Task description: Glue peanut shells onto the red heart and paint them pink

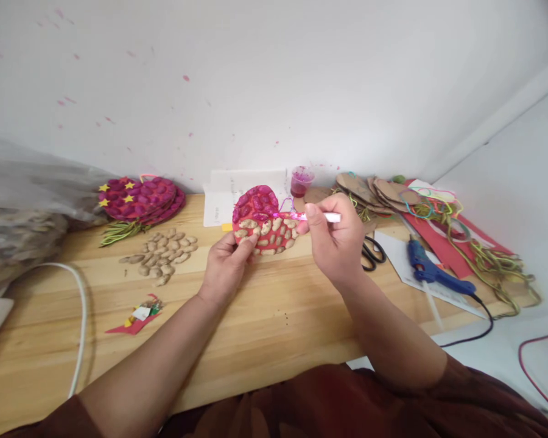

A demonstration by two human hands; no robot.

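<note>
My left hand (226, 264) grips the lower left edge of a red peanut-covered craft piece (265, 222), thumb on its front. The peanuts on its upper left are coated magenta, while those on the lower part are bare tan. A paintbrush (331, 217) with a white handle end is pinched in my right hand (335, 240). Its paint-smeared tip touches the piece near the border between painted and bare peanuts. Behind the brush stands a small clear cup (302, 181) with magenta paint. A purple loop of cord shows at the piece's upper right edge.
Loose peanuts (162, 254) and paper scraps (139, 315) lie left, near finished magenta pieces (141, 198) with yellow stars and a bag of peanuts (21, 243). At right are scissors (373, 252), a blue glue gun (438, 274), cardboard discs (365, 188) and green yarn (497, 258). A white cable (81, 316) crosses the left side.
</note>
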